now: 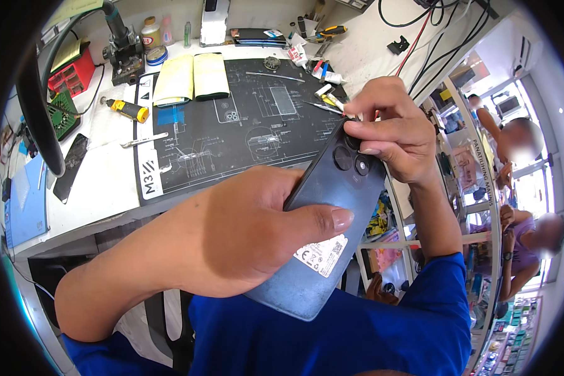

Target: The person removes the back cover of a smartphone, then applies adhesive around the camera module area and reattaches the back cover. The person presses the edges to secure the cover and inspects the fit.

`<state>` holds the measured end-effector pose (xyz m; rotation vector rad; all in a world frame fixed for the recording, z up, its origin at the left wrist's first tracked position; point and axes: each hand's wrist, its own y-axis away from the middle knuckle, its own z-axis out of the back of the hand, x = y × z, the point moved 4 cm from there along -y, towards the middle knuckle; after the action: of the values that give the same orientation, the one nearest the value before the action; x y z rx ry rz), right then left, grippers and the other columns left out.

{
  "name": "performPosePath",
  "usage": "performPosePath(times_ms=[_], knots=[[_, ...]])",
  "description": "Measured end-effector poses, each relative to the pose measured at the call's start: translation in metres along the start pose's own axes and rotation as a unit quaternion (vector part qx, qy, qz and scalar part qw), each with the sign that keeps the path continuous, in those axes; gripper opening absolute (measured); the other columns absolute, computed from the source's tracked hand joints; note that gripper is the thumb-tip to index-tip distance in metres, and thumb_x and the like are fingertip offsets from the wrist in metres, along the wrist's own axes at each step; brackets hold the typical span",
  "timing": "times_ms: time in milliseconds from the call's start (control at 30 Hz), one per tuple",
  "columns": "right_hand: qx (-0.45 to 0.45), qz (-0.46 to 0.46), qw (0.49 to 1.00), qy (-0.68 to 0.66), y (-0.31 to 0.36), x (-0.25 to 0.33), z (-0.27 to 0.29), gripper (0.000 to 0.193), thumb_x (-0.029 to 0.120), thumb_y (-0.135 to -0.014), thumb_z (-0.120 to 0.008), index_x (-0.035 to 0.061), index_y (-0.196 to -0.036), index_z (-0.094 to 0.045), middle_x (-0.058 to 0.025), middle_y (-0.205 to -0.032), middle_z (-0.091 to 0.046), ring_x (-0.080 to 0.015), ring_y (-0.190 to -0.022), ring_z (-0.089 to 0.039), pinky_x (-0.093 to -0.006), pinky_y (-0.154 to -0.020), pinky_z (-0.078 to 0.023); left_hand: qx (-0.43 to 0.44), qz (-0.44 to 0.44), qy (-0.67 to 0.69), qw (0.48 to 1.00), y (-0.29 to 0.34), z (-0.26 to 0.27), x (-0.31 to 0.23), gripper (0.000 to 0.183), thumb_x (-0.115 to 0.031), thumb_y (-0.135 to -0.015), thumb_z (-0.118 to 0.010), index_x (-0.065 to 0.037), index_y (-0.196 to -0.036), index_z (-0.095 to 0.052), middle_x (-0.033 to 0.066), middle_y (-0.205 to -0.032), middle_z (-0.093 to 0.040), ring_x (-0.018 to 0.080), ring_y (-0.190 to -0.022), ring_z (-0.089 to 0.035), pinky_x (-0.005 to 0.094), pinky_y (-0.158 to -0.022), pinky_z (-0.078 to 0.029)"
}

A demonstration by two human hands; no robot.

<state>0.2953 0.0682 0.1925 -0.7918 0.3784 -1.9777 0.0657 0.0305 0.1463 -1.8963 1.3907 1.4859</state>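
Note:
A dark blue-grey smartphone point(294, 291) is held tilted above my lap, its back toward me. Round black camera lenses sit at its upper end, and a white printed label point(323, 255) is stuck on its lower half. My left hand point(263, 225) wraps round the phone's left edge, the thumb lying across its back. At the upper end, my right hand point(398, 128) pinches with thumb and fingers at the top edge beside the lenses. Whether those fingertips grip the phone's edge or some small part there is hidden.
A black printed work mat point(194, 135) covers the bench, with yellow cloths point(173, 81), tweezers point(145, 140) and a yellow-black screwdriver point(128, 111) around it. Another dark phone point(72, 166) lies at left beside a microscope stand point(124, 56). Two people point(526, 241) stand beyond a glass display case at right.

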Motion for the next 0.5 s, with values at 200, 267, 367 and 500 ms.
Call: performPosePath(times_ms=[200, 267, 367, 500], knots=[[-0.01, -0.065, 0.993, -0.101, 0.012, -0.004, -0.004, 0.03, 0.019, -0.089, -0.08, 0.0094, -0.117, -0.083, -0.0145, -0.134, -0.068, -0.021, -0.11, -0.062, -0.0317, -0.084, -0.048, -0.007, 0.017, -0.077, 0.997, 0.003, -0.001, -0.004, 0.035, -0.03, -0.104, -0.07, 0.003, -0.116, -0.069, -0.0008, -0.093, -0.065, 0.005, -0.087, -0.056, 0.0237, -0.076, -0.046], [-0.004, -0.072, 0.992, -0.108, 0.013, -0.003, -0.004, 0.03, 0.019, -0.089, -0.08, 0.0096, -0.117, -0.083, -0.0149, -0.134, -0.068, -0.0218, -0.114, -0.062, -0.0321, -0.087, -0.049, -0.003, 0.013, -0.064, 0.998, 0.003, -0.004, -0.003, 0.036, -0.032, -0.104, -0.07, 0.002, -0.115, -0.07, -0.0018, -0.092, -0.064, 0.0046, -0.086, -0.055, 0.0233, -0.075, -0.045], [0.005, -0.108, 0.985, -0.132, 0.015, -0.005, -0.006, 0.029, 0.017, -0.089, -0.079, 0.0106, -0.116, -0.083, -0.0148, -0.134, -0.068, -0.0229, -0.118, -0.062, -0.0334, -0.092, -0.049, -0.007, 0.025, -0.057, 0.998, 0.003, -0.005, -0.004, 0.036, -0.033, -0.104, -0.07, 0.002, -0.113, -0.07, -0.0024, -0.09, -0.063, 0.0047, -0.084, -0.054, 0.0235, -0.074, -0.044], [0.037, -0.126, 0.982, -0.135, 0.017, -0.006, -0.005, 0.028, 0.018, -0.089, -0.081, 0.011, -0.116, -0.083, -0.0167, -0.136, -0.066, -0.023, -0.114, -0.061, -0.0339, -0.09, -0.047, -0.019, 0.041, -0.104, 0.994, 0.002, -0.002, 0.0, 0.036, -0.034, -0.103, -0.07, 0.002, -0.111, -0.069, -0.0021, -0.089, -0.062, 0.0052, -0.082, -0.053, 0.0245, -0.071, -0.043]])
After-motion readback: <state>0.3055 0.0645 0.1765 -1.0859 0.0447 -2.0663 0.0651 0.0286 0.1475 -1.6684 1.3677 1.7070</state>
